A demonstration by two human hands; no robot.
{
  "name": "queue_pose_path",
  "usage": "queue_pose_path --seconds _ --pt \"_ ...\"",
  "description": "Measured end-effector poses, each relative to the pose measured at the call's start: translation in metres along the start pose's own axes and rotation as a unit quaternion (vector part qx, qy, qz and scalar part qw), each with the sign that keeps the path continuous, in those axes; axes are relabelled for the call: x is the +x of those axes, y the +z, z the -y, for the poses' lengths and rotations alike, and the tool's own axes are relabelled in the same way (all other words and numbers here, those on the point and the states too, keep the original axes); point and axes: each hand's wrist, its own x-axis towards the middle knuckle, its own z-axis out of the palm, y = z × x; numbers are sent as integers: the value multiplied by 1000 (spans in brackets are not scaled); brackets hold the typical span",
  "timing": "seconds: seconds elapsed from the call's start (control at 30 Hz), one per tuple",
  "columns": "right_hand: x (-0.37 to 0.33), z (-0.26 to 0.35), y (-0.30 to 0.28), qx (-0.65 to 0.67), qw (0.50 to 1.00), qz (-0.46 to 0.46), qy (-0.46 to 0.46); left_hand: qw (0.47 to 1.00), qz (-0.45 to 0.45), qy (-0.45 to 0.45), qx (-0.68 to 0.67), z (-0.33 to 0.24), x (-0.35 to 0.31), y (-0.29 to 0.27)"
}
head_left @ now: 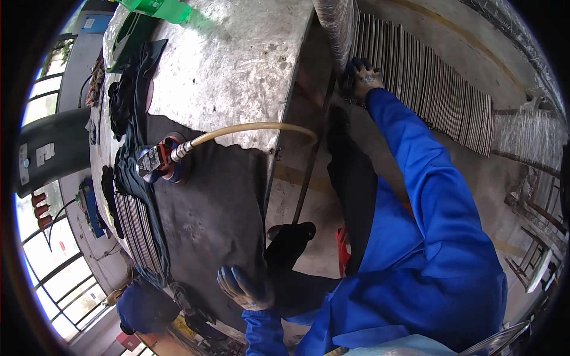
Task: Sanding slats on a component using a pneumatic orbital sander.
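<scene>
Metal rods (pixel 428 84), scuffed grey tabletop (pixel 240 74), bright windows (pixel 61 252)

The left hand (pixel 244 288), gloved, lies palm down and open over the right edge of the worktop (pixel 237 71), its fingers lightly parted and its blue-sleeved forearm (pixel 264 332) bent close to the body. The right arm (pixel 427 160), also blue-sleeved, stretches far forward beyond that edge; its gloved right hand (pixel 366 79) points ahead, back uppermost, grip unclear.
</scene>
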Motion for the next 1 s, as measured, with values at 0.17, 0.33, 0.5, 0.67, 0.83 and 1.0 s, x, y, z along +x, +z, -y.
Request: queue_pose_path --seconds 0.17,0.33,0.5,0.67,0.83,1.0 --pt "-18 -16 14 8 1000 -11 11 1000 -4 -6 3 -2 3 -2" --pt "-20 -5 1 -25 998 46 27 1000 -20 -5 0 1 -2 3" --pt "-18 -7 -9 -25 996 81 28 1000 -4 -11 11 2 -3 2" --pt "-19 -5 -11 -20 996 84 19 1000 3 -13 5 4 -5 -2" --pt "-36 3 -11 -64 993 99 16 999 24 -9 -21 11 -14 -5" --pt "-105 8 25 -138 980 144 -11 988 69 -4 -140 19 -13 -21"
